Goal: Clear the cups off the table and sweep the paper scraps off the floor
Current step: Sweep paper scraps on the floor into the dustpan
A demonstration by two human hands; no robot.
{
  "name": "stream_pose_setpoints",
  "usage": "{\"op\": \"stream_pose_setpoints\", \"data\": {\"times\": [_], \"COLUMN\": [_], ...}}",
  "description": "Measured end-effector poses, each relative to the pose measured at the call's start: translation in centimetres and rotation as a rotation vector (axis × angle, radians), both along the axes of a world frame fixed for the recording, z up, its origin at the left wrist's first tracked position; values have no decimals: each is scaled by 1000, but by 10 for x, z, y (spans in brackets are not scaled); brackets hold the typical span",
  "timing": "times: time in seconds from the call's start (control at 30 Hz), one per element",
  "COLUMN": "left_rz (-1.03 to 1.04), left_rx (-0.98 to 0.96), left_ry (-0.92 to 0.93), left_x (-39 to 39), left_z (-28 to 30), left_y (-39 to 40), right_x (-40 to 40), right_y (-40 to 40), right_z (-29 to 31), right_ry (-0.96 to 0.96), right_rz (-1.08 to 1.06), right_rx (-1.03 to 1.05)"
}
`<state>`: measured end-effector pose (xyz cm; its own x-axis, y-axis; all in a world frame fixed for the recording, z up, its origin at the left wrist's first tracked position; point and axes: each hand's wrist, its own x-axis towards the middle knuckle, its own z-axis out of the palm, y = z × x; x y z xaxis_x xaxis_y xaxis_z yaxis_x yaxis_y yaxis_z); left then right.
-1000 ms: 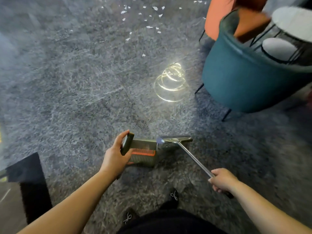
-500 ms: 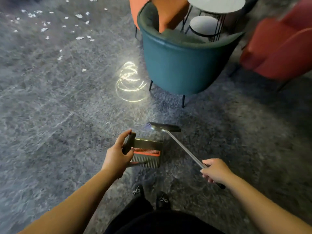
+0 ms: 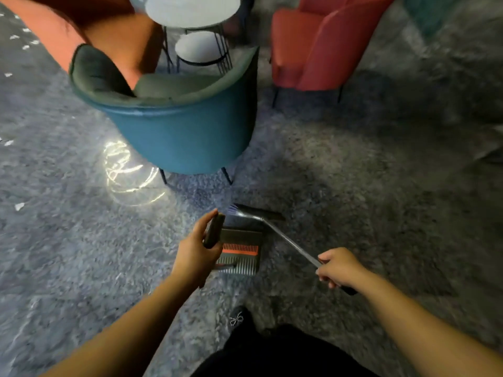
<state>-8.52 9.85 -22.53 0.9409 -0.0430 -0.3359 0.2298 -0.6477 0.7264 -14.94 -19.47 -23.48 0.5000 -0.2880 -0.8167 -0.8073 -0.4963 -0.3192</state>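
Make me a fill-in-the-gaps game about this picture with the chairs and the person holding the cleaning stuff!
1. The left hand grips the handle of the ____.
2. The right hand holds the long handle of the ____.
3. The chair nearest the person is coloured ____.
4. White paper scraps lie on the carpet at the ____ edge of the picture.

Missing words: dustpan; broom; blue; left
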Motion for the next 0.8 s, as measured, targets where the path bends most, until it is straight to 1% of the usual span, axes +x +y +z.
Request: {"op": "stream_pose_setpoints", "data": {"times": [0.2,0.4,0.53,0.8], "left_rz": [-169,-261,-307,-319], "left_rx": [-18,-33,-45,-48], "left_ry": [-24,-48,-54,-77], "left_x": [45,88,117,165], "left_z": [-2,4,0,11], "left_y": [-58,-150,-214,-342], "right_x": [7,21,31,58], "right_y": [-42,-120,-178,-296], "right_z": [6,11,14,14], "right_ry": [20,-25,-73,-110], "right_rz": [-165,-360,-414,-488], "right_rx": [16,29,35,32]}}
